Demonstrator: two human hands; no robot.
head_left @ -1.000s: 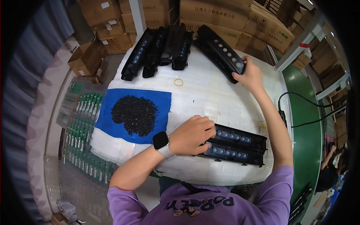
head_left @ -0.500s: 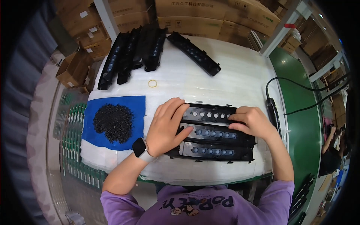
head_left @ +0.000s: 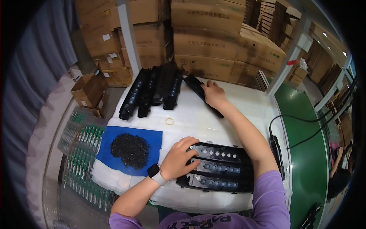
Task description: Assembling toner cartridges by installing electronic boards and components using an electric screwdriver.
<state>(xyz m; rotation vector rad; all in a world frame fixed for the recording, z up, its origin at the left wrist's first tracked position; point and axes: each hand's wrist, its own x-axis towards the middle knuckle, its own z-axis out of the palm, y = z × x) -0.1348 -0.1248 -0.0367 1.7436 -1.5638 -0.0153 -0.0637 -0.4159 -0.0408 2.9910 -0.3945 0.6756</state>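
Note:
Three long black plastic panels [head_left: 217,168] lie side by side in front of me. White round caps [head_left: 219,154] line the farthest one; blue-grey round pieces show in the other two. Over their left ends rests my left hand [head_left: 180,159], open, with thumb and fingers spread apart and the fingertips on the farthest panel. My right arm stretches across to the back of the table. There my right hand [head_left: 214,94] is closed on the upper part of another slanted black panel [head_left: 195,84]; its palm and fingers hide part of it.
More black panels [head_left: 152,89] lie grouped at the back left. A heap of small black parts [head_left: 130,150] sits on a blue cloth [head_left: 155,137], near a yellow rubber band [head_left: 169,121]. A corded black tool [head_left: 275,150] lies at the right edge. Cardboard boxes [head_left: 206,45] stand behind.
My right hand has left the near panels and reached forward to the slanted panel at the back. My left hand stays at the near panels' left ends. The view has tilted up.

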